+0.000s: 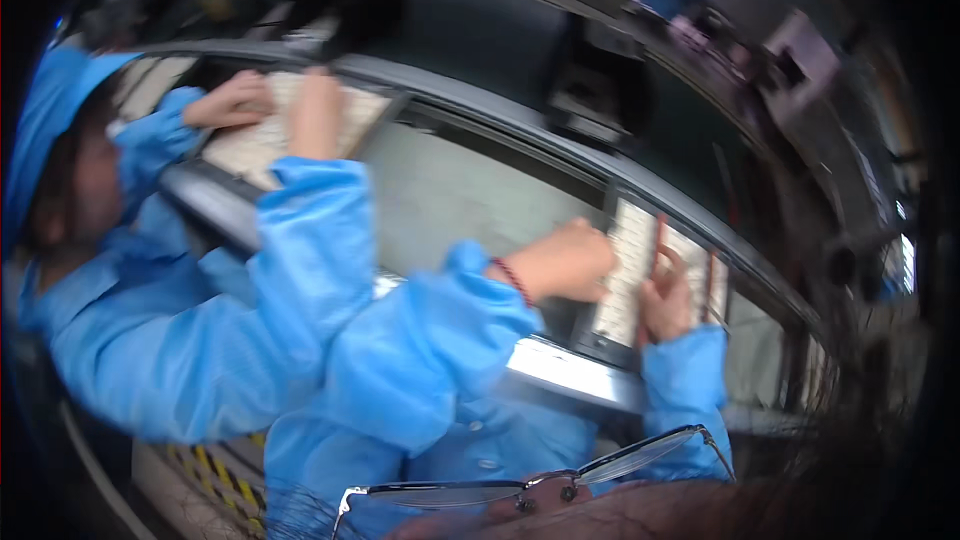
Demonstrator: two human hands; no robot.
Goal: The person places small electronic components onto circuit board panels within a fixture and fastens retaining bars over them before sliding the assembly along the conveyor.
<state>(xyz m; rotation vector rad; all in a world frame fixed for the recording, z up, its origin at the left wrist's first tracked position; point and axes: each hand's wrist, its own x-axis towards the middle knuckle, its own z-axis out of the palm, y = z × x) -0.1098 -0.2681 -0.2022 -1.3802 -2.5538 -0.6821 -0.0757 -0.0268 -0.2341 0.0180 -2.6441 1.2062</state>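
Observation:
Over a dark-framed tray bearing a pale panel (625,265) marked with rows of small shapes, my left hand (572,260) is closed, a dark red bracelet at its wrist. Its fingertips meet at the panel's left side; anything between them is hidden. My right hand (672,298) curls its fingers and thumb together along the panel's right side, close to a thin reddish strip (659,232). Whether it grips the strip or the tray's edge is blurred. Both my sleeves are blue.
At left, a co-worker in a blue cap (62,130) and blue smock works with both hands over another pale panel (255,150). A pale greenish surface (465,195) runs between the two trays. A metal rail (575,372) edges the near side.

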